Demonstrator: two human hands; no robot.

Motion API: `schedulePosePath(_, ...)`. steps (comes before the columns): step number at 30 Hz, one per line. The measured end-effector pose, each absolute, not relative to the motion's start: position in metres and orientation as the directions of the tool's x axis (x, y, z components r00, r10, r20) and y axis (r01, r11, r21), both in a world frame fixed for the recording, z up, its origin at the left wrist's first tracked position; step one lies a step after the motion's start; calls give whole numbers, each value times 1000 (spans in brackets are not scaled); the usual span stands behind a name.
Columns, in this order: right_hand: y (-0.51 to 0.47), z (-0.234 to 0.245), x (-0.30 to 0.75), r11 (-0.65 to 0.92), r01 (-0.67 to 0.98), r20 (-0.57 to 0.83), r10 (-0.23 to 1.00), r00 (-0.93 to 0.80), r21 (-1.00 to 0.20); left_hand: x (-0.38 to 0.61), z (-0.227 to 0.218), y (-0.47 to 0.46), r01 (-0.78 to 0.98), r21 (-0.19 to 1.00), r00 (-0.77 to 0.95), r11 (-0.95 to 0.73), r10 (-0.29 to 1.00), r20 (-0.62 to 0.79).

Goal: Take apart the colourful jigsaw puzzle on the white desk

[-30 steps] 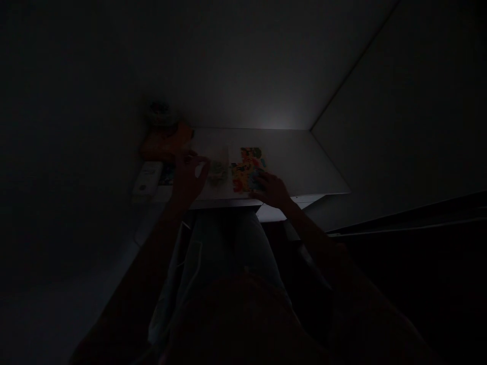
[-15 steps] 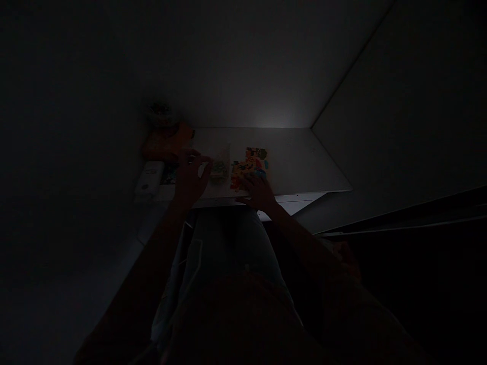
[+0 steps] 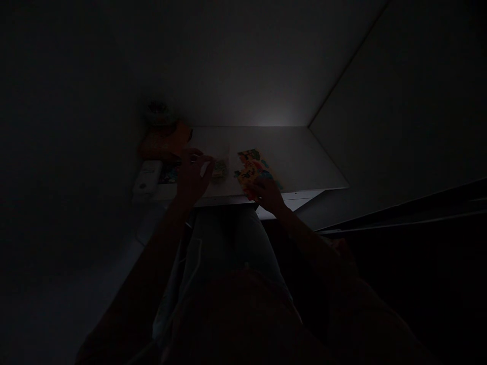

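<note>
The view is very dark. A colourful patchwork piece (image 3: pixel 251 169) lies on a white desk (image 3: pixel 300 162), turned at an angle. My right hand (image 3: pixel 267 193) rests on its near edge and seems to grip it. My left hand (image 3: pixel 192 175) is raised over the desk's left part, fingers curled near a small pale clear bag (image 3: pixel 219 168). Whether it holds anything small is too dark to tell.
At the desk's back left lie an orange object (image 3: pixel 164 142) and a round dark thing (image 3: pixel 158 110). A white box (image 3: pixel 146 180) and a dark card (image 3: pixel 169 173) sit at the left edge. Walls close in behind and to the right. My lap is below the desk edge.
My right hand has slid toward the near edge and turned the colourful piece clockwise. My left hand stayed near the pale bag, shifting slightly.
</note>
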State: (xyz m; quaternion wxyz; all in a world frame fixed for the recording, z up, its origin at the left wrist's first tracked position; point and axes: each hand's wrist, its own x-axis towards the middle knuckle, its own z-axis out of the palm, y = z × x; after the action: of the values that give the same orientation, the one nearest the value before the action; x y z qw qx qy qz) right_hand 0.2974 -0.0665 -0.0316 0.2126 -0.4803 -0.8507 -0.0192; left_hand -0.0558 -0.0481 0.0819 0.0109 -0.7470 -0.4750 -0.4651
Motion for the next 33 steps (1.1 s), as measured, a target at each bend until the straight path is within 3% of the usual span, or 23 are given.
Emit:
schedulePosePath(10,-61,-28,309,601,760,373,783,-498,-248,-56,77,-46,730,369,143,-576,656,741)
schedulePosePath(16,-60,-22,308,539,758,401,827,-394,-368,-54,80,-47,730,378,131,-569,660,740)
schedulePosePath(20,-55,-17,305,429,761,378,889,-259,-487,-51,81,-45,731,392,130,-559,678,724)
schedulePosePath(24,-45,-12,306,292,684,391,920,-11,-668,-49,82,-44,706,410,129,-578,674,727)
schedulePosePath(33,-4,3,311,278,404,414,859,302,-871,-47,85,-47,725,394,165,-565,697,698)
